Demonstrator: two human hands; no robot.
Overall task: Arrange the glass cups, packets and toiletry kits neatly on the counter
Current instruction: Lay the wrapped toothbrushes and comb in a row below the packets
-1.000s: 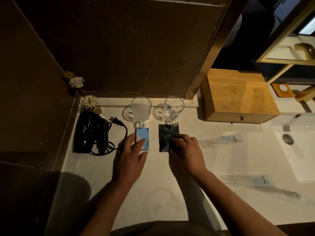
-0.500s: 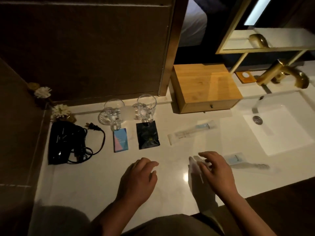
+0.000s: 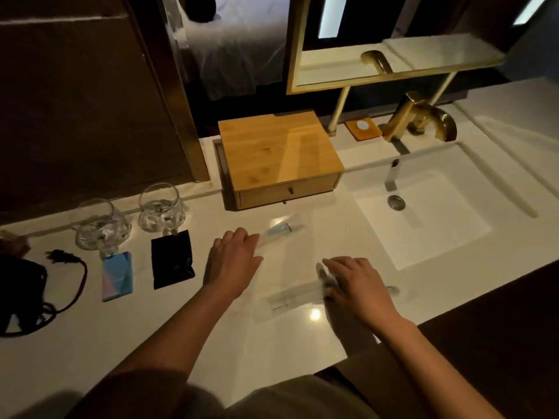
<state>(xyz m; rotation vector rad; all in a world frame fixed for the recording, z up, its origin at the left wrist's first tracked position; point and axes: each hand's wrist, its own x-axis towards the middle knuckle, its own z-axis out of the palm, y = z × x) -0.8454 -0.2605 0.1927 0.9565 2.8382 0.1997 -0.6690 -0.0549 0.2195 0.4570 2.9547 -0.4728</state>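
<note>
Two glass cups stand at the back left of the white counter. In front of them lie a blue-pink packet and a black packet. A clear toiletry kit lies in front of the wooden box; my left hand rests on its near end. A second clear toiletry kit lies near the counter's front edge, and my right hand presses on its right end. Whether either hand grips its kit is unclear.
A wooden drawer box stands at the back centre. The sink basin with a gold faucet fills the right side. A black hair dryer with cord lies far left. A soap dish sits beside the faucet.
Both hands left the packets and moved right. The left hand now lies on the far toiletry kit and the right hand on the near one. The view has swung right toward the sink.
</note>
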